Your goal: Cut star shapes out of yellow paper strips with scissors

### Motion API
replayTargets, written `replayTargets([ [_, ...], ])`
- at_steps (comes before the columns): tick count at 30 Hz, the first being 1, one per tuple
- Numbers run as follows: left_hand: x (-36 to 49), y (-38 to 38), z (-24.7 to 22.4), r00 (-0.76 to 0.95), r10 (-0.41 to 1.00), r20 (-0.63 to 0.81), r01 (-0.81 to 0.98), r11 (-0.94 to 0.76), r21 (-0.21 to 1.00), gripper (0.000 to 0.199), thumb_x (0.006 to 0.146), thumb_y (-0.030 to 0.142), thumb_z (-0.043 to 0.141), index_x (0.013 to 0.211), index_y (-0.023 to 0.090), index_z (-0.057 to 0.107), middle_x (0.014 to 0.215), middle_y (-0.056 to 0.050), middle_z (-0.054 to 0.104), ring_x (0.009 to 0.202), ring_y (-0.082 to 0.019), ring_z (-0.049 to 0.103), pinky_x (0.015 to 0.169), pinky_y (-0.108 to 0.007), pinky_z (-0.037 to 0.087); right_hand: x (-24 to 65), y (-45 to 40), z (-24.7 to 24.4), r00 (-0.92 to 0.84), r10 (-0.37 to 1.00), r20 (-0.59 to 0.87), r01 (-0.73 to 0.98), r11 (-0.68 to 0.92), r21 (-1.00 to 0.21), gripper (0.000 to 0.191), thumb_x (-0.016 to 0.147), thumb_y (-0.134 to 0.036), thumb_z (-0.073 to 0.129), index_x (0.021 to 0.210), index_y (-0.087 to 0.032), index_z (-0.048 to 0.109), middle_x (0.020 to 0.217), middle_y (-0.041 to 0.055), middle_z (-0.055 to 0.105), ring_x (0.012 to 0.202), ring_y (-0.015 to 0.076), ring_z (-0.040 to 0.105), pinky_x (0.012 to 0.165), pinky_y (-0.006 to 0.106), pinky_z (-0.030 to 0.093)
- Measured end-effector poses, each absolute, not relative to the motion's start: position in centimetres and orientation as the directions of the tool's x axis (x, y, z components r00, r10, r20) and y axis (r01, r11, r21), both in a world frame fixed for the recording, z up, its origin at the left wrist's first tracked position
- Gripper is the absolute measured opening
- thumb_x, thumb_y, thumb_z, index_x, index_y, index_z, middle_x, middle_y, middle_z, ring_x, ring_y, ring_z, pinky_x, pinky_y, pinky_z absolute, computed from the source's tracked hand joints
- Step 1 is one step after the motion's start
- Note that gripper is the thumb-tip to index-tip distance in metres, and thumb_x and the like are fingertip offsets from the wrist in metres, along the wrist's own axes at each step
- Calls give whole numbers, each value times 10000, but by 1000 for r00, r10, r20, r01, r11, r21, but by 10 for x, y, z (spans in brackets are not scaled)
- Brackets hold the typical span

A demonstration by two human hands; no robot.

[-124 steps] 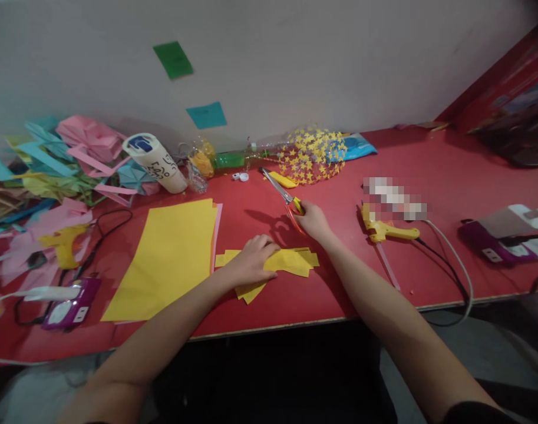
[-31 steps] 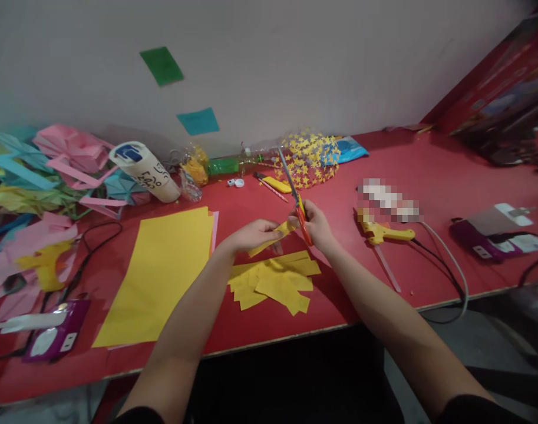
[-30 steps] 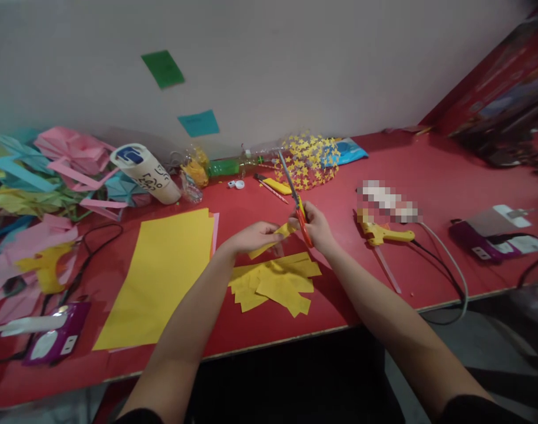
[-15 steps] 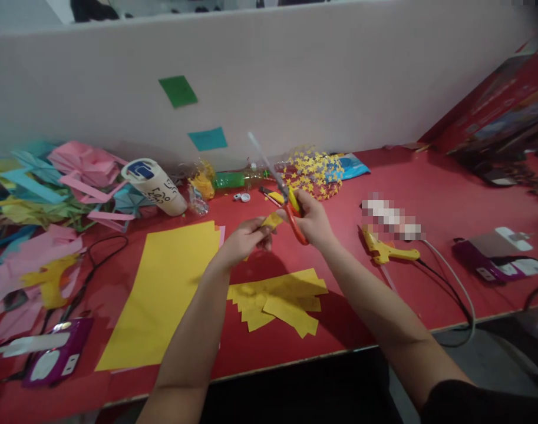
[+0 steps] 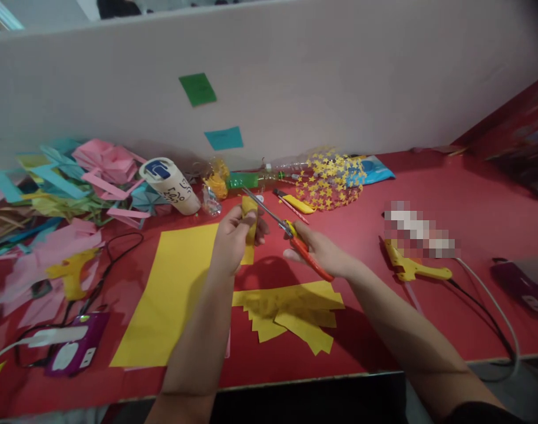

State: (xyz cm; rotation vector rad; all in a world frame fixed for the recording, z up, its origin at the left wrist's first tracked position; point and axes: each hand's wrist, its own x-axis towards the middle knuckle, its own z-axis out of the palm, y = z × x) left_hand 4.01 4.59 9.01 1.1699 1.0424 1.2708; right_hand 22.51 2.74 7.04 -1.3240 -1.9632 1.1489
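Left hand (image 5: 231,237) pinches a yellow strip (image 5: 250,237) upright between thumb and fingers, its ends showing above and below the grip. Right hand (image 5: 320,250) holds the scissors (image 5: 285,226) by the handles, blades slanting up and leftward near the strip's top; whether they touch it I cannot tell. Loose yellow pieces (image 5: 295,303) lie fanned on the red table (image 5: 454,182), nearer its front edge.

The left hand (image 5: 230,241) holds a yellow strip (image 5: 250,205) upright, the right hand (image 5: 322,250) scissors (image 5: 300,247) near its top.
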Motion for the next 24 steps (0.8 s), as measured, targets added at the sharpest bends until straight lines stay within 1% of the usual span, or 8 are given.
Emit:
replayTargets([
  [4,38,44,93,7,995,102,-182,-99,978,174,743,340,658,756,184,583,571,5,667,444,-108,561,439,-220,422,219,23,71,-392,918,-59,487,152,-860,498,825,-726,474,808,-233,405,672,-35,441,602,146,417,575,280,331],
  [8,34,42,97,-2,996,87,-174,-86,981,169,763,340,656,774,179,605,513,23,627,381,-93,525,364,-193,359,219,18,75,-459,885,-83,474,165,-865,511,841,-728,430,763,-223,423,656,-23,446,556,131,401,540,273,309],
  [10,32,40,98,-10,996,93,-160,-93,983,165,784,338,644,753,185,591,497,30,612,370,-93,527,351,-190,363,218,16,75,-482,873,-78,463,178,-869,514,838,-730,429,740,-226,410,636,-26,431,542,127,389,529,270,296],
  [13,33,38,99,-22,992,126,-144,-128,981,161,806,331,618,737,196,560,504,38,609,372,-93,547,345,-182,383,216,14,74,-497,866,-61,432,186,-882,518,835,-735,422,696,-239,369,583,-49,365,522,120,357,513,264,272],
  [18,37,34,99,-22,992,122,-124,-124,985,166,826,325,595,760,221,485,490,74,582,315,-83,509,282,-166,317,216,13,73,-491,869,-61,409,168,-897,529,815,-737,471,673,-245,338,578,-61,338,514,107,322,500,254,246],
  [20,38,33,100,-12,993,120,-135,-121,984,167,828,322,591,763,223,473,489,83,575,308,-80,503,283,-164,326,216,13,74,-500,864,-58,388,164,-907,527,821,-733,469,672,-243,341,578,-60,344,519,106,322,501,254,250],
  [24,40,32,101,0,989,148,-172,-146,974,154,832,307,584,762,219,479,503,79,587,336,-85,534,317,-170,385,216,11,77,-515,856,-57,346,146,-927,519,843,-721,456,679,-241,344,584,-54,370,526,108,335,508,257,271],
])
